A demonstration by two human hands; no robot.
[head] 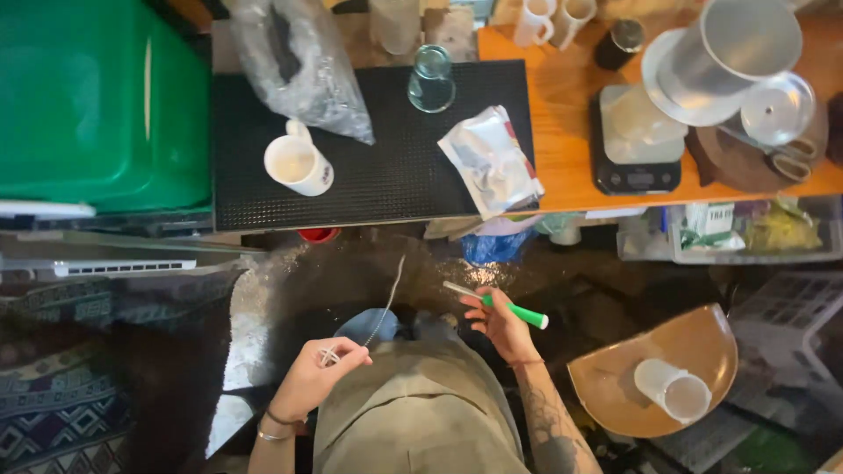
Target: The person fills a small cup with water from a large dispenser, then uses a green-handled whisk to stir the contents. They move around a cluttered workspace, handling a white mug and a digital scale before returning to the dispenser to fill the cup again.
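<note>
The person looks down at both hands, held low in front of the body above a dark, wet-looking floor (351, 272).

The left hand (316, 377) is bent at the wrist, with two bracelets (274, 426) on it. Its fingers curl in and pinch the looped end of a thin wire brush (385, 307). The brush sticks up and away from the hand, leaning a little to the right (it is very thin and hard to see at the tip).

The right hand (502, 326) is turned palm up, and the forearm has dark tattoo marks. Its fingers are bent and close together, pinching a green and white stick-shaped tool (497, 305). The tool lies across the fingers, its white end pointing left toward the brush and its green end pointing right. The two things are near each other but not touching.

Up above, a white mug (299, 163) sits on a black mat (386, 175).
</note>
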